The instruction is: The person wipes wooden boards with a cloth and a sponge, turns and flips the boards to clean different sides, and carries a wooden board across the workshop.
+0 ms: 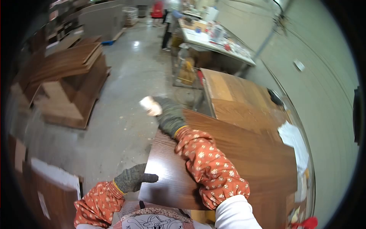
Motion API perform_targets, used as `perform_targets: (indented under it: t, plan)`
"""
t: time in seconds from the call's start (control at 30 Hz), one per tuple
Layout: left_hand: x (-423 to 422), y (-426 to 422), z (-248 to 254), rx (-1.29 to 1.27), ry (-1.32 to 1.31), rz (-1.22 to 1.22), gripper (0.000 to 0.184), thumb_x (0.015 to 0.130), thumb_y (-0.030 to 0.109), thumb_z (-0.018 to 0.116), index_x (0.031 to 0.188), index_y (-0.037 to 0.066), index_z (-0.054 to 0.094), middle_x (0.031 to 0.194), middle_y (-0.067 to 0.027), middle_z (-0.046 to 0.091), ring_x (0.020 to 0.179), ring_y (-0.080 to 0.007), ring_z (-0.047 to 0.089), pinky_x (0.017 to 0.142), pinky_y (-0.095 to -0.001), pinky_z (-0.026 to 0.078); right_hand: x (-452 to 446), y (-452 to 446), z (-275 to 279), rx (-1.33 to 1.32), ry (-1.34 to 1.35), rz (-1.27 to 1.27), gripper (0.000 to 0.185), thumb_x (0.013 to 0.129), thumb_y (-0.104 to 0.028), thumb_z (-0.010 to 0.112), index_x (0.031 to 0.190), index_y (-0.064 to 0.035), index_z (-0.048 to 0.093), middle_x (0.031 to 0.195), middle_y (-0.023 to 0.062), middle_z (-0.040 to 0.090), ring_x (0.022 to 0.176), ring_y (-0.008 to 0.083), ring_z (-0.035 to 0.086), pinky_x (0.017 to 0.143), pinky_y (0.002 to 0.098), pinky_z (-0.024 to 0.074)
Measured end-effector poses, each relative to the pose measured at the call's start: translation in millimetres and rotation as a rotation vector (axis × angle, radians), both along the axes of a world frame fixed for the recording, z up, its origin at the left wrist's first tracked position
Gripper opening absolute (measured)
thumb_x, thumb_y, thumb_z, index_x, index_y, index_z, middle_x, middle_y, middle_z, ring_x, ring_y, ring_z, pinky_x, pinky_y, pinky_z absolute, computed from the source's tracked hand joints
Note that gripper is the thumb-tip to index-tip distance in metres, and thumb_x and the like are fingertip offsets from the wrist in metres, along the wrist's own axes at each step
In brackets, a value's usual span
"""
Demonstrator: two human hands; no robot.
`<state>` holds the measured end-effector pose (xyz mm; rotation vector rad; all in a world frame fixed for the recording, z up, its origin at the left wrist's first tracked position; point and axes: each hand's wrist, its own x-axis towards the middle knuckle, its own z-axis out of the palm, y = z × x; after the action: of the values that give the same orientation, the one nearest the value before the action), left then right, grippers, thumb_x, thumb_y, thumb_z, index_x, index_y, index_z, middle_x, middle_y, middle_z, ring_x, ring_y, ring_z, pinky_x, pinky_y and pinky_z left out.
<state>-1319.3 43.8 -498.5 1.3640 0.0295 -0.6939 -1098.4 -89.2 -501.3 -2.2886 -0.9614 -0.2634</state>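
Note:
A dark brown wood-grain panel [236,160] lies in front of me, its left edge near both hands. My right hand [167,112], in a grey-green knit glove, reaches over the panel's far left corner, closed on a whitish cloth-like piece [151,106] that is blurred. At the near left edge, my left hand [135,178] in a similar glove holds the panel, with the thumb on top and the other fingers at or below the edge, partly hidden. Orange flowered sleeves cover both forearms.
Lighter wood boards [236,91] lie beyond the panel. A cluttered white table [206,41] stands farther back, with people [167,26] beside it. Brown panels are stacked [68,84] at the left. More boards [53,194] are at lower left; a wall runs along the right.

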Motion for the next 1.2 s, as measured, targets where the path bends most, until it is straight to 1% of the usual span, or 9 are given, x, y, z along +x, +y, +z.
perform_targets:
  t: [0.23,0.37,0.77,0.93,1.0,1.07,1.13,1.17,1.2]
  plan:
    - [114,18,-37,-0.539,0.11,0.265,0.039,0.092,0.026,0.057,0.119,-0.002,0.056,0.1,-0.0128,0.067,0.074,-0.0173,0.066,0.059,-0.026,0.055,-139,-83,42,0.048,0.051,-0.019,0.042,0.081,-0.029,0.067,0.114,-0.0038,0.06,0.105,0.0154,0.064,0.094,0.0319,0.062,0.084,0.0373,0.0484]
    - [225,4,-90,-0.882,0.219,-0.105,0.05,0.093,0.026,0.055,0.132,-0.003,0.043,0.124,-0.0198,0.056,0.112,-0.0269,0.056,0.096,-0.0384,0.048,-235,-175,25,-0.102,-0.059,-0.577,0.049,0.076,-0.028,0.073,0.117,-0.0047,0.058,0.107,0.0149,0.062,0.101,0.0336,0.059,0.091,0.0428,0.0447]
    - [318,27,48,-0.466,-0.757,-0.075,0.038,0.097,0.013,0.045,0.13,-0.005,0.047,0.132,-0.0127,0.052,0.121,-0.0221,0.051,0.107,-0.0335,0.035,-271,-171,17,-0.035,-0.6,-0.795,0.066,0.069,-0.04,0.076,0.126,-0.0121,0.056,0.13,0.0153,0.049,0.113,0.0337,0.05,0.093,0.0473,0.0421]
    - [283,73,125,0.182,-1.847,-0.023,0.037,0.092,0.004,0.047,0.129,-0.002,0.051,0.133,-0.0146,0.052,0.122,-0.0243,0.051,0.105,-0.0354,0.039,-276,-223,36,1.534,0.322,-0.276,0.054,0.083,-0.043,0.063,0.117,-0.001,0.055,0.108,0.0187,0.06,0.088,0.0296,0.062,0.071,0.0396,0.0542]
    - [228,68,144,0.504,-2.326,0.126,0.039,0.091,0.002,0.048,0.13,-0.001,0.05,0.135,-0.0151,0.05,0.123,-0.024,0.05,0.104,-0.0355,0.04,-329,-254,96,1.179,0.098,-0.458,0.05,0.09,-0.041,0.055,0.119,0.0001,0.05,0.103,0.015,0.058,0.086,0.0233,0.06,0.074,0.0357,0.0547]
    - [196,74,146,0.614,-2.344,0.118,0.039,0.091,0.004,0.049,0.13,-0.001,0.05,0.135,-0.0151,0.05,0.123,-0.0241,0.05,0.104,-0.0357,0.04,-390,-282,112,-0.124,-0.785,-1.255,0.043,0.095,-0.034,0.052,0.122,-0.0009,0.047,0.111,0.0124,0.057,0.093,0.0185,0.061,0.078,0.0317,0.0531]
    - [168,83,144,0.67,-2.288,0.101,0.04,0.09,0.005,0.049,0.129,-0.001,0.051,0.136,-0.0151,0.049,0.123,-0.0242,0.05,0.104,-0.0358,0.04,-425,-320,106,0.148,-0.591,-1.222,0.052,0.095,-0.027,0.051,0.137,-0.0034,0.032,0.131,0.0149,0.049,0.113,0.0224,0.054,0.09,0.0351,0.0482]
    - [156,92,143,0.688,-2.237,0.092,0.04,0.09,0.005,0.05,0.129,-0.001,0.051,0.136,-0.0152,0.049,0.123,-0.0242,0.05,0.104,-0.0359,0.04,-454,-319,132,-0.858,-0.783,-1.472,0.053,0.097,-0.024,0.046,0.142,-0.0054,0.026,0.135,0.0147,0.046,0.12,0.0257,0.05,0.099,0.0389,0.0435]
    - [144,99,140,0.696,-2.183,0.084,0.04,0.09,0.006,0.05,0.129,-0.001,0.051,0.136,-0.0152,0.049,0.123,-0.0242,0.05,0.104,-0.036,0.039,-470,-343,134,-0.916,-0.734,-1.386,0.06,0.093,-0.023,0.052,0.143,-0.0045,0.025,0.14,0.0147,0.04,0.124,0.0268,0.046,0.103,0.0376,0.0385]
